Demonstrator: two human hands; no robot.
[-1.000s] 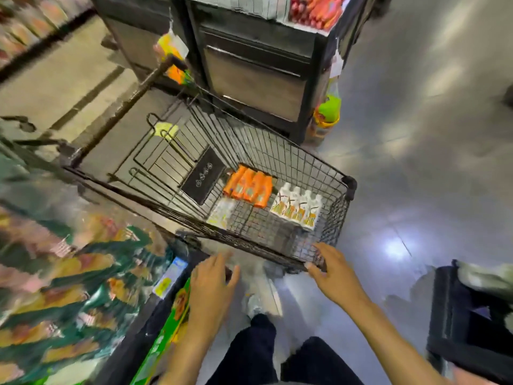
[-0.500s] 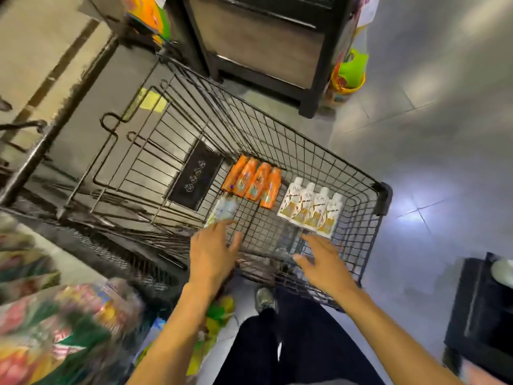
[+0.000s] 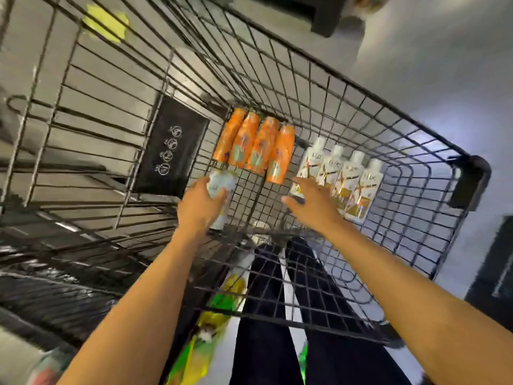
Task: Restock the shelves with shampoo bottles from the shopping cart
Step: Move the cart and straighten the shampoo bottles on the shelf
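Restocking, seen from above: leaning over the near rim of the shopping cart (image 3: pixel 361 102) and reaching down to its wire floor with both hands. Wrapping the left hand (image 3: pixel 198 205) around a pale bottle (image 3: pixel 222 186) lying alone near the middle of the cart floor, just beside the near ends of the four orange bottles (image 3: pixel 256 147), thumb on one side and fingers on the other. Stretching the right hand (image 3: pixel 312 202) toward the four white bottles (image 3: pixel 347 180), fingers spread and clamped on nothing, fingertips hovering over the near end of the closest one; touching or just above, impossible to tell. Working the hands well apart, apparently aiming to take one bottle in each and save a trip to the shelves, out of view here. Lying flat and side by side in rows sorted by colour, probably keeping the shampoo from toppling on the mesh and making each kind easy to pick. Crowding the orange row against the far wall beside the black placard (image 3: pixel 172 147), the white row toward the corner with the black bumper (image 3: pixel 470 177). Lifting nothing clear of the cart yet; standing near the start of the unloading, by the look of it.
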